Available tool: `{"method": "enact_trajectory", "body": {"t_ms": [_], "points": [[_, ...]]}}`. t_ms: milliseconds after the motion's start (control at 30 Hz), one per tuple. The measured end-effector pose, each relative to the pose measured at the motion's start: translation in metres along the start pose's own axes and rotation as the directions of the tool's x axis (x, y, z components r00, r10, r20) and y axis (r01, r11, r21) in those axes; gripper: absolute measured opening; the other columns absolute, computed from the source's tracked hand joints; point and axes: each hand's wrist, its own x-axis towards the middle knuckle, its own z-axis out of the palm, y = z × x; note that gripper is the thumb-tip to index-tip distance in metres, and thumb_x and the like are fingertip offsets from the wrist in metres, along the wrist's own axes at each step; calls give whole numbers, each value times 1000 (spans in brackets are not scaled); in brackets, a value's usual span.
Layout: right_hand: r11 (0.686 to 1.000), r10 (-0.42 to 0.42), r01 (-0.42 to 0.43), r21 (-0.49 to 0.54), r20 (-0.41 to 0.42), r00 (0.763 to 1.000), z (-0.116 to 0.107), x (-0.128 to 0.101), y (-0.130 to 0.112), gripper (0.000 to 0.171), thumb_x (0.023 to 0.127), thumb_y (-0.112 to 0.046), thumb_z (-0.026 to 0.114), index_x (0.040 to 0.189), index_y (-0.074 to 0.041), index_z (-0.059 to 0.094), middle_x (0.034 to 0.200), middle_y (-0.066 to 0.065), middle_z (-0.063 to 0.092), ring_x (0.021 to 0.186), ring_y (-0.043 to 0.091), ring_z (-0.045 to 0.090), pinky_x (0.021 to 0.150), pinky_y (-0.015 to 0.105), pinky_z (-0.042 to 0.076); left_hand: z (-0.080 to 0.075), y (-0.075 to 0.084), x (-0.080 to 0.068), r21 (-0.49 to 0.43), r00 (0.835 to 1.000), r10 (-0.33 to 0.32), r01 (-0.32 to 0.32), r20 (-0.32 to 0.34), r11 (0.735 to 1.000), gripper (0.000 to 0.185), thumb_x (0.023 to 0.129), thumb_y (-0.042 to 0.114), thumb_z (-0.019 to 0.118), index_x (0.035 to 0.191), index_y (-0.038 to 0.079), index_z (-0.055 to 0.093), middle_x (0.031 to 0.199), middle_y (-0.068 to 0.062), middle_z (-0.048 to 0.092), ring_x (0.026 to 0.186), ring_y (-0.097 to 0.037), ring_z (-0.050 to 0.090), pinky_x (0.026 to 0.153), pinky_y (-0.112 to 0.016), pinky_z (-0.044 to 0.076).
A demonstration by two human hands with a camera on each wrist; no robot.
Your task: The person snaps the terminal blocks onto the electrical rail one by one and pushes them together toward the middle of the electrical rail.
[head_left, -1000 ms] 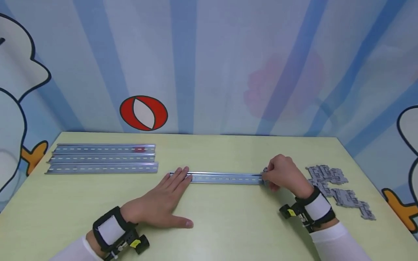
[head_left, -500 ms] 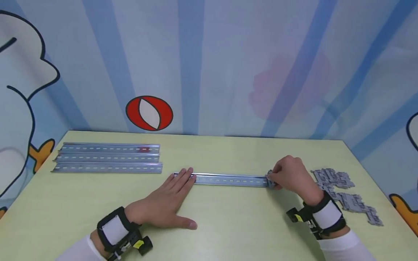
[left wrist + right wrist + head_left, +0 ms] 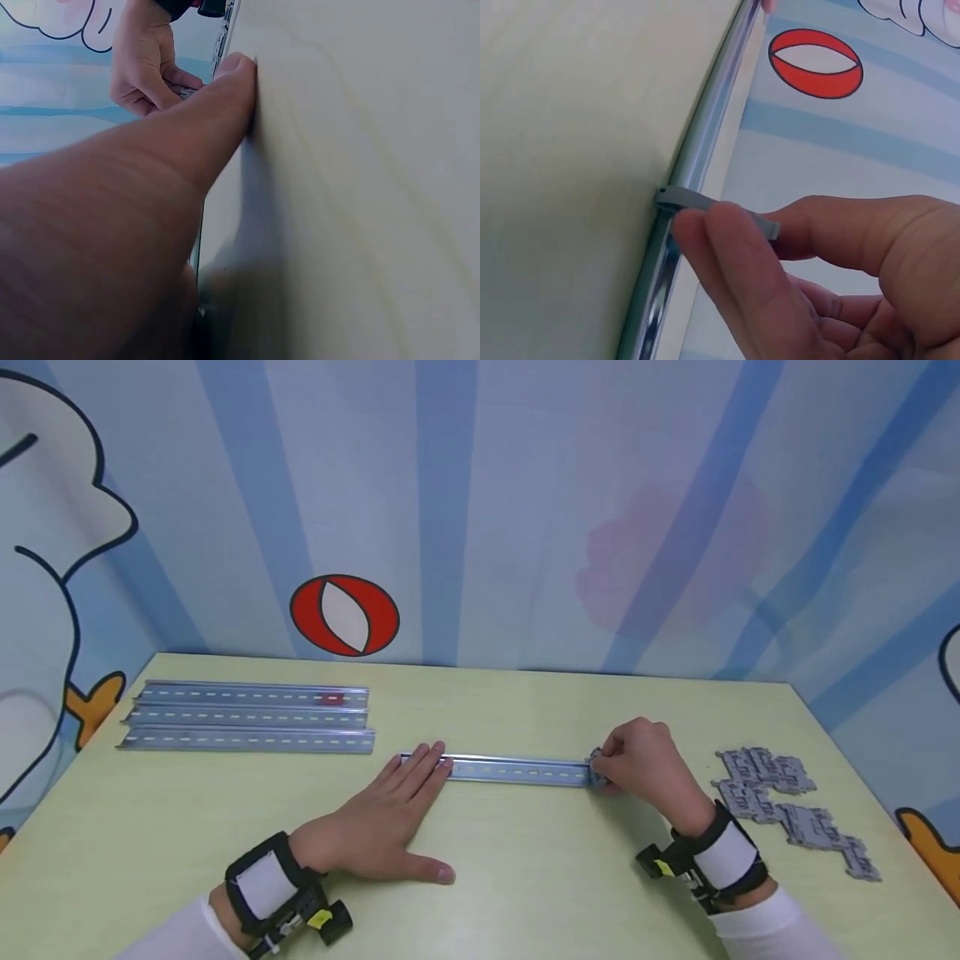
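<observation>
At far left, three long grey road strips (image 3: 251,718) with pale centre dashes lie side by side on the light counter (image 3: 525,893); a red patch (image 3: 332,699) shows on the rearmost. To their right, the left hand (image 3: 375,827) rests palm down, forearm coming from the lower left. Its four fingers are straight and nearly side by side, tips across the left end of a fourth strip (image 3: 517,771); the thumb stretches out to the side. I read this hand as the anchor — I'd press straight down so the strip can't swing.

The fourth strip runs right to a small grey piece (image 3: 596,768), which the right hand (image 3: 648,764) pinches between thumb and fingertips. That hand arches above the counter, knuckles up, wrist angled in from the lower right. The right wrist view shows the piece lying across the strip; whether it wraps underneath I can't tell. I'd hold it square to the strip and move it lightly — a twist could make it bind. Farther right lie loose grey pieces (image 3: 808,827), well apart from the strip.
</observation>
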Motion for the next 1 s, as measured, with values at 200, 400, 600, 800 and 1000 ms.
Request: {"method": "enact_trajectory", "body": {"t_ms": [200, 400, 600, 800, 1000], "points": [[1000, 18, -18, 25, -6, 1000, 11, 4, -13, 11, 82, -5, 67, 72, -4, 70, 70, 5, 69, 52, 14, 66, 51, 27, 54, -4, 2, 0, -11, 1000, 1, -1, 7, 1000, 118, 78, 83, 47, 157, 7, 4, 164, -11, -8, 150, -29, -6, 120, -52, 3], [998, 21, -21, 61, -2, 1000, 19, 7, -23, 12, 83, -5, 68, 71, -3, 69, 71, 6, 69, 53, 14, 67, 51, 27, 55, -4, 2, -1, -17, 1000, -3, 3, 6, 1000, 118, 78, 83, 48, 157, 7, 4, 164, -11, -8, 150, -30, -6, 120, -52, 4], [995, 12, -12, 100, 2, 1000, 22, 7, -20, 12, 84, -6, 69, 73, -3, 69, 72, 6, 70, 53, 14, 68, 52, 27, 54, -2, 2, 0, -13, 1000, 3, -3, -5, 1000, 118, 78, 84, 46, 157, 6, 6, 164, -12, -6, 150, -31, -5, 119, -53, 5], [977, 51, -55, 204, 25, 998, 24, 9, -16, 9, 84, -7, 70, 76, -3, 70, 76, 6, 71, 55, 16, 69, 55, 30, 57, -3, 2, -1, -21, 1000, -1, 2, 6, 1000, 117, 78, 84, 46, 157, 7, 5, 164, -11, -7, 150, -30, -5, 120, -53, 5], [958, 77, -83, 273, 34, 996, 27, 11, -16, 8, 84, -8, 71, 79, -2, 71, 75, 8, 72, 55, 18, 69, 56, 32, 57, -3, 3, -1, -17, 1000, -6, 6, 8, 1000, 118, 78, 83, 47, 157, 7, 5, 164, -11, -8, 150, -30, -6, 120, -52, 3]]}}
